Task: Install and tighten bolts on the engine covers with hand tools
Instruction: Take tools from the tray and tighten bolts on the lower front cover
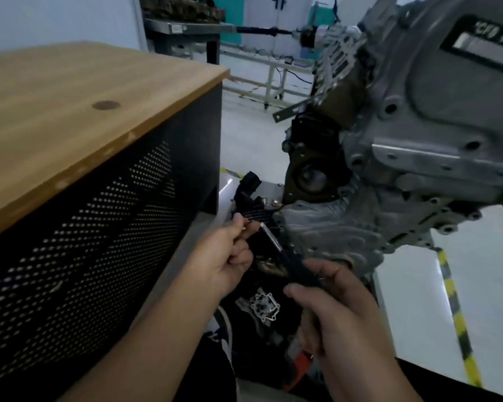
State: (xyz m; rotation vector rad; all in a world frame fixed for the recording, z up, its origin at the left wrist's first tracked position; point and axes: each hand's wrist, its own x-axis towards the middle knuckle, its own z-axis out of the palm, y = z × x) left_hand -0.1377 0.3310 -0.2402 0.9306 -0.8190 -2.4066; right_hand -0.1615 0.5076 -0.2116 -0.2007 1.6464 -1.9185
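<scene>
Two hands share my tool [291, 264]: right hand [340, 311] wraps its dark handle, left hand [230, 256] pinches near the bright shaft tip. Its long axis runs near-right to far-left. The engine cover [325, 236] lies just beyond, right of the tip, closer to my left hand.

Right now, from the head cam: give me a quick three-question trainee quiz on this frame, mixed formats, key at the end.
1. True or false: the right hand holds the black handle of the tool.
2. Multiple choice: where is the wooden-topped cabinet? A) left of the hands B) right of the engine C) behind the person
3. Fill in: the left hand pinches something small near the tool's ______ tip.

Key: 1 true; 2 A; 3 metal
</scene>
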